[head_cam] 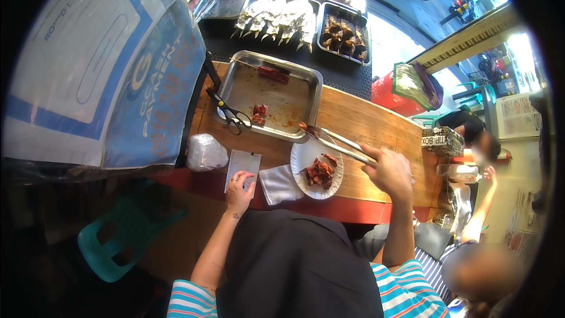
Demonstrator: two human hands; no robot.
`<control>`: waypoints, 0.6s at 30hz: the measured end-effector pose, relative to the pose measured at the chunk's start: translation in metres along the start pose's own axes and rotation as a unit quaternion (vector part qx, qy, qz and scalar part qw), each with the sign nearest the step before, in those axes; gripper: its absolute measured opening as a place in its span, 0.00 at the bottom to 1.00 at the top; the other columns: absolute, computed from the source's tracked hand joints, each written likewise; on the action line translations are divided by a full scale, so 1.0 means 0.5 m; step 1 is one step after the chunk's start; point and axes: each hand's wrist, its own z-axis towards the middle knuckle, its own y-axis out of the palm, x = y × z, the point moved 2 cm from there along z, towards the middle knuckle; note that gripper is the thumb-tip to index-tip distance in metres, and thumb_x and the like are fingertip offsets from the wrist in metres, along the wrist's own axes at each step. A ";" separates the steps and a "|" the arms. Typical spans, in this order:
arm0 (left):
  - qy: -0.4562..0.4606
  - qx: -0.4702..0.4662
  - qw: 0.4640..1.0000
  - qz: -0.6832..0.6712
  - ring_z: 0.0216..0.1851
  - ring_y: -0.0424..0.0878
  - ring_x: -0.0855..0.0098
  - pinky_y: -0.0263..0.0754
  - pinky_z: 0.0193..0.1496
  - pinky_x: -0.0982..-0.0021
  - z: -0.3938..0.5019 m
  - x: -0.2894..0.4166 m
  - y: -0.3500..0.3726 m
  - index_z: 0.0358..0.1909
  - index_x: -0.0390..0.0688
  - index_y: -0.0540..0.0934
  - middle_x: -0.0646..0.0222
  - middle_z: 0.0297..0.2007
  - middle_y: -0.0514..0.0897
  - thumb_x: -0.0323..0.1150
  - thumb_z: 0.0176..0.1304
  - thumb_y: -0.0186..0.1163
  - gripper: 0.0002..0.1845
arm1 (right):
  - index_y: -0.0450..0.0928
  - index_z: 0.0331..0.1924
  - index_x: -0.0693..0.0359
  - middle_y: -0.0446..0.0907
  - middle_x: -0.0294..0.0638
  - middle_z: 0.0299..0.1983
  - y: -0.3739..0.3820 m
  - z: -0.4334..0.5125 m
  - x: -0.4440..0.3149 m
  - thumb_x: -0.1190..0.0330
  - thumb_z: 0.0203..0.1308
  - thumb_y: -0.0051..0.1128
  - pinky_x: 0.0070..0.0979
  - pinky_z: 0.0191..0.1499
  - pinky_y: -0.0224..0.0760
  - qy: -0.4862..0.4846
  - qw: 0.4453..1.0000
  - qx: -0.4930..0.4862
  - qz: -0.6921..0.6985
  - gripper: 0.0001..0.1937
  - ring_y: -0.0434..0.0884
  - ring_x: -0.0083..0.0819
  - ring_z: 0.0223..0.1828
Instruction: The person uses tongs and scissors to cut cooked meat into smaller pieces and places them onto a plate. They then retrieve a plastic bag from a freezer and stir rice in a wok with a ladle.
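Observation:
My right hand [390, 172] grips metal tongs [348, 152], whose tips hold a piece of browned meat [310, 129] above the tray's near right corner. Just below the tips, a white fluted paper plate [314, 148] carries chopped reddish meat [320, 173]. My left hand [240, 187] rests on a sheet of paper [242, 163] with a thin pen-like stick [252, 154] on it. Between that hand and the plate lies a folded white cloth [282, 184]. The metal tray [282, 99] contains small meat pieces [259, 115] and a red, sausage-like piece on a stick [273, 75]. Black-handled scissors [224, 107] lean over its left rim.
A silvery wrapped bundle [206, 152] sits left, beside a large plastic-covered sign [145, 75] bearing writing. Behind are trays of foil-wrapped items [282, 17] and skewered meat [344, 31]. A tip box [441, 141] stands right. Other people are at the right; a green plastic chair [106, 243] is lower left.

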 end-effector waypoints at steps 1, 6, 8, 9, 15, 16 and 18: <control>0.004 -0.003 1.000 0.000 0.51 0.77 0.58 0.72 0.55 0.61 0.003 0.002 0.001 0.42 0.46 0.81 0.64 0.47 0.80 0.29 0.55 0.65 0.12 | 0.79 0.58 0.37 0.84 0.44 0.40 0.001 -0.020 0.015 0.60 0.55 0.63 0.38 0.50 0.75 0.037 0.999 -0.022 -0.006 0.23 0.84 0.41 0.44; 0.014 -0.024 1.000 0.002 0.52 0.78 0.58 0.72 0.55 0.62 0.009 0.014 0.009 0.42 0.45 0.82 0.63 0.47 0.80 0.29 0.56 0.65 0.11 | 0.80 0.57 0.38 0.85 0.44 0.38 0.047 -0.068 0.050 0.62 0.54 0.63 0.38 0.51 0.74 0.117 0.990 -0.066 -0.040 0.23 0.84 0.42 0.43; 0.021 -0.028 0.999 0.002 0.52 0.78 0.58 0.72 0.55 0.62 0.010 0.017 0.010 0.42 0.46 0.82 0.63 0.47 0.80 0.29 0.56 0.65 0.11 | 0.80 0.57 0.38 0.85 0.44 0.39 0.065 -0.075 0.054 0.63 0.53 0.63 0.38 0.52 0.74 0.123 0.988 -0.085 -0.048 0.24 0.84 0.42 0.43; 0.024 -0.029 0.999 0.001 0.52 0.78 0.57 0.72 0.56 0.61 0.010 0.017 0.010 0.42 0.46 0.82 0.63 0.48 0.80 0.29 0.56 0.65 0.11 | 0.80 0.57 0.38 0.85 0.44 0.39 0.069 -0.079 0.058 0.63 0.52 0.63 0.38 0.52 0.74 0.134 0.984 -0.101 -0.052 0.24 0.84 0.41 0.44; 0.013 -0.028 1.000 0.001 0.52 0.78 0.57 0.72 0.55 0.62 0.007 0.007 0.002 0.42 0.45 0.82 0.62 0.48 0.80 0.29 0.56 0.65 0.11 | 0.81 0.55 0.38 0.86 0.43 0.38 0.053 -0.088 0.093 0.62 0.51 0.65 0.37 0.50 0.75 0.134 0.986 -0.093 -0.044 0.23 0.85 0.40 0.42; 0.010 -0.026 1.000 0.003 0.52 0.78 0.57 0.72 0.55 0.62 0.005 0.004 0.000 0.43 0.45 0.82 0.62 0.47 0.80 0.29 0.56 0.65 0.12 | 0.82 0.54 0.38 0.86 0.42 0.37 0.055 -0.081 0.096 0.62 0.51 0.66 0.36 0.49 0.75 0.133 0.986 -0.087 -0.041 0.23 0.85 0.39 0.42; 0.011 -0.026 1.000 0.001 0.52 0.78 0.58 0.72 0.55 0.63 0.004 -0.002 -0.004 0.43 0.45 0.82 0.62 0.47 0.80 0.29 0.56 0.65 0.12 | 0.83 0.53 0.39 0.86 0.42 0.36 0.065 -0.065 0.098 0.62 0.51 0.66 0.36 0.47 0.76 0.126 0.989 -0.066 -0.049 0.21 0.85 0.39 0.40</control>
